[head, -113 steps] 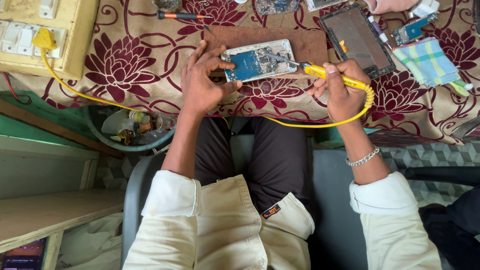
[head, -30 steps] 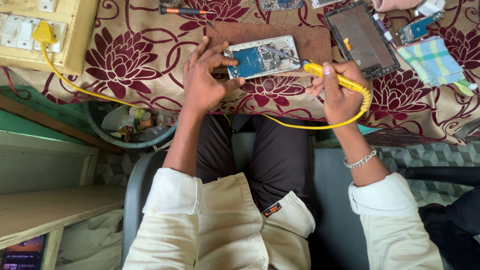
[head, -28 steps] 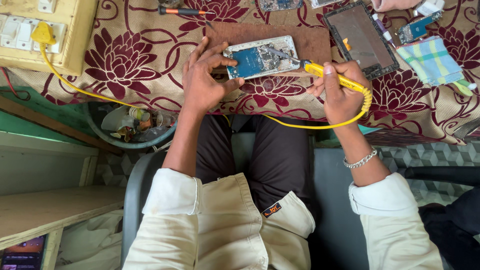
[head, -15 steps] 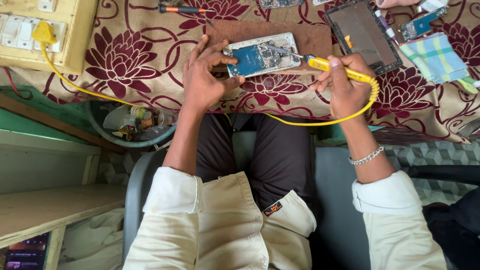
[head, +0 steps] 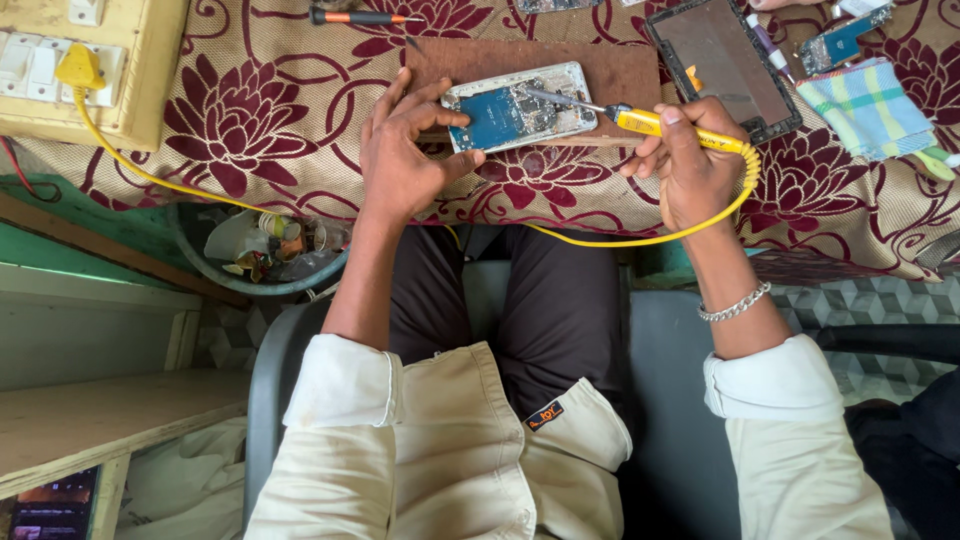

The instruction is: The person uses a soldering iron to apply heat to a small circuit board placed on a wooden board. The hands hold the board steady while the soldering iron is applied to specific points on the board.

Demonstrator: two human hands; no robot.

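Observation:
An opened phone (head: 517, 107) with a blue circuit board lies on a brown wooden board (head: 610, 70) on the patterned cloth. My left hand (head: 405, 160) rests on the phone's left end, thumb and fingers pinning it down. My right hand (head: 690, 165) grips a yellow soldering iron (head: 650, 123), whose metal tip touches the middle of the circuit board. Its yellow cable (head: 640, 238) loops under my right wrist.
A yellow switchboard (head: 70, 70) with a yellow plug sits at the far left. A tablet frame (head: 725, 62), a checked cloth (head: 868, 105), a small blue board (head: 838, 40) and a screwdriver (head: 355, 17) lie on the maroon floral tablecloth (head: 260, 130). A bin (head: 265, 255) of scraps stands below.
The soldering iron tip has moved left, from the phone's right edge onto the middle of the circuit board. My left hand keeps holding the phone.

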